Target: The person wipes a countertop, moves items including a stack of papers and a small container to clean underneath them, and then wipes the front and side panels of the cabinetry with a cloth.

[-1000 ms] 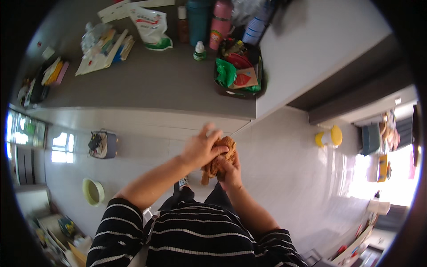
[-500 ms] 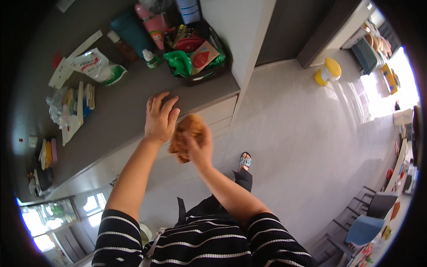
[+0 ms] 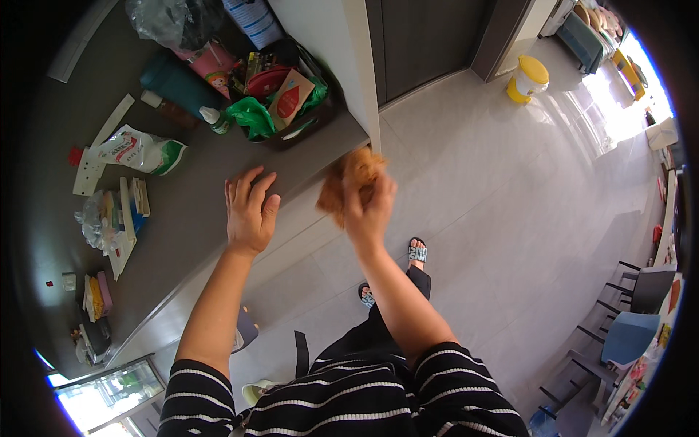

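My right hand [image 3: 371, 211] grips a crumpled orange-brown cloth [image 3: 358, 166], slightly blurred. The cloth is by the front right corner of the dark grey counter [image 3: 196, 186], next to the white end panel; whether it touches the counter I cannot tell. My left hand [image 3: 249, 213] is over the counter's front edge with its fingers spread and nothing in them. Beyond it, a black basket [image 3: 320, 120] holds a green plastic bag [image 3: 253, 118] and a small brown carton [image 3: 290, 100]. Beside the basket stands a small white-capped bottle [image 3: 214, 120].
A white and green pouch [image 3: 142, 151] and a stack of books [image 3: 131, 215] lie along the counter's left. A teal bottle [image 3: 171, 84] is farther back. On the tiled floor stands a yellow-lidded bucket [image 3: 528, 79]; chairs [image 3: 628, 336] line the right side.
My right hand has carried the cloth right and away from me to the counter's corner. My left hand has shifted slightly left and nearer. The view has turned, and a second foot now shows.
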Motion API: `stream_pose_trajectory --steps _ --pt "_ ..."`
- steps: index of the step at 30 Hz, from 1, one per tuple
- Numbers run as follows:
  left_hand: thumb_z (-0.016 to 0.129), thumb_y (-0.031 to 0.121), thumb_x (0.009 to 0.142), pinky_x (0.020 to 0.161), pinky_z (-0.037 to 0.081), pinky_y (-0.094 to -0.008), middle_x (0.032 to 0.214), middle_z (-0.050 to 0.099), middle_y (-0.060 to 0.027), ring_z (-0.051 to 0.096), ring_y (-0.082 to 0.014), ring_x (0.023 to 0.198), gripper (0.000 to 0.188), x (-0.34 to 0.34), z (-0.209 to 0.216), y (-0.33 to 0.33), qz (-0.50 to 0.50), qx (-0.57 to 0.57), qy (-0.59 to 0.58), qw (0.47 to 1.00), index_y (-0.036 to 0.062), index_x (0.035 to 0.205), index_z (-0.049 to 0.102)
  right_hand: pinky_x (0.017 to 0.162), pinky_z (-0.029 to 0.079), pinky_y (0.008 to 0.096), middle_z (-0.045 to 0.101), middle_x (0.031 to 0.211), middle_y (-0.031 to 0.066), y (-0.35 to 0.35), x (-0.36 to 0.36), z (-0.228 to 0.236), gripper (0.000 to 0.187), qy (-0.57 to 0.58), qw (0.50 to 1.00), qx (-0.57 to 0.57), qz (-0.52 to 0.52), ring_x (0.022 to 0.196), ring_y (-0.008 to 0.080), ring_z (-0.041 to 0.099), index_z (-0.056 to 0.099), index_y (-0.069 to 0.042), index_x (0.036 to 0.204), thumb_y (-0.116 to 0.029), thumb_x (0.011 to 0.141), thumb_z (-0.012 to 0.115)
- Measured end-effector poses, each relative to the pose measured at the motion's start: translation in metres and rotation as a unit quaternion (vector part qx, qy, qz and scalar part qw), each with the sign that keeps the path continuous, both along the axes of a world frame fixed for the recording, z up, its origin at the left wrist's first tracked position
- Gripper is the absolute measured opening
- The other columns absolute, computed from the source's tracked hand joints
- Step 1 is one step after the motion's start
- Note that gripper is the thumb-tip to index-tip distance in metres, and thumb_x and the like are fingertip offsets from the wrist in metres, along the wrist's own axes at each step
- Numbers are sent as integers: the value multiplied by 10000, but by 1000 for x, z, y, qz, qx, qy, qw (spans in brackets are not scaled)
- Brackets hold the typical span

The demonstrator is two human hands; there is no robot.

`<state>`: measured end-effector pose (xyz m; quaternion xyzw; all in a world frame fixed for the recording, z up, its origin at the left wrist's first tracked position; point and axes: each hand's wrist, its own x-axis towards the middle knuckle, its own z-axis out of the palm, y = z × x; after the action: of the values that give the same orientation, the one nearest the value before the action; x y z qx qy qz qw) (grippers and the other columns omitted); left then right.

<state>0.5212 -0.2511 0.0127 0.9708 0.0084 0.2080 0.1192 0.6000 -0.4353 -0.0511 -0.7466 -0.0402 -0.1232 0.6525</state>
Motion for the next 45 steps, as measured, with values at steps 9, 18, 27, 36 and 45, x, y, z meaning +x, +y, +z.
stream_pose_trajectory --steps 9,18,27,36,45 --pt "523 332 945 1073 251 -580 1303 504 -110 450 -346 1203 354 6 -3 -3 -5 16 4 1000 100 1201 599 860 484 468 502 1207 216 7 -36 1 442 -18 970 -22 241 1068 416 535 539 -123 1226 -91 807 679" --pt "521 335 949 1064 252 -590 1292 506 -110 465 -347 1182 337 11 -6 -8 0 11 8 1000 98 1173 607 999 376 422 502 1232 166 7 40 -90 444 30 993 57 -98 1231 310 395 496 -66 1272 -202 885 664" --pt "518 316 949 1015 310 -532 1247 530 -127 493 -341 1115 330 8 -3 -6 -4 18 0 1000 74 1151 616 804 508 345 435 1204 132 36 14 -115 377 118 960 212 -141 978 200 556 512 -86 1285 -177 932 606" --pt "531 295 940 1023 311 -510 1234 542 -121 494 -326 1110 307 12 -1 -7 -12 16 -13 1000 71 1122 636 876 477 423 581 1159 143 31 -86 -74 354 -29 982 41 184 1000 326 546 609 -74 1171 12 828 606" --pt "532 281 935 1064 273 -527 1246 543 -118 486 -341 1143 296 16 1 -7 10 8 -8 1000 67 1102 649 1008 355 409 472 1247 179 42 5 -48 374 14 993 92 -66 1230 333 369 552 -84 1206 -32 843 626"
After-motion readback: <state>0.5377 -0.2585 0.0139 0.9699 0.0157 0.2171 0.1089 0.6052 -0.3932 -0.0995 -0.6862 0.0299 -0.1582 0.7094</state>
